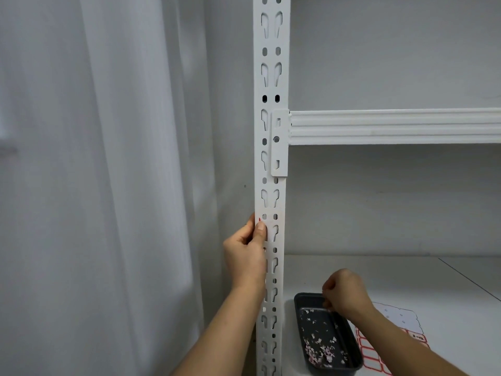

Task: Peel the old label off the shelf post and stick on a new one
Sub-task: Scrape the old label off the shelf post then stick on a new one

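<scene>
The left hand (245, 253) is gripping the white shelf post (271, 104), thumb pressing just below a red scrap of old label (260, 220) on its left edge. The right hand (345, 293) is hovering with fingers curled over the dark tray (352, 346) of peelings; anything pinched is too small to tell. The red-bordered label sheet (372, 356) is lying beside it.

White shelving unit: lower shelf board and its contents.
The lower shelf board (406, 283) bears a dark rectangular tray (352, 367) near the perforated upright post (271, 104); the tray holds small paper scraps (320, 351). Just right of the tray lies a sheet of red-bordered labels (379, 356), partly hidden. An upper shelf beam (393, 127) spans above.
</scene>
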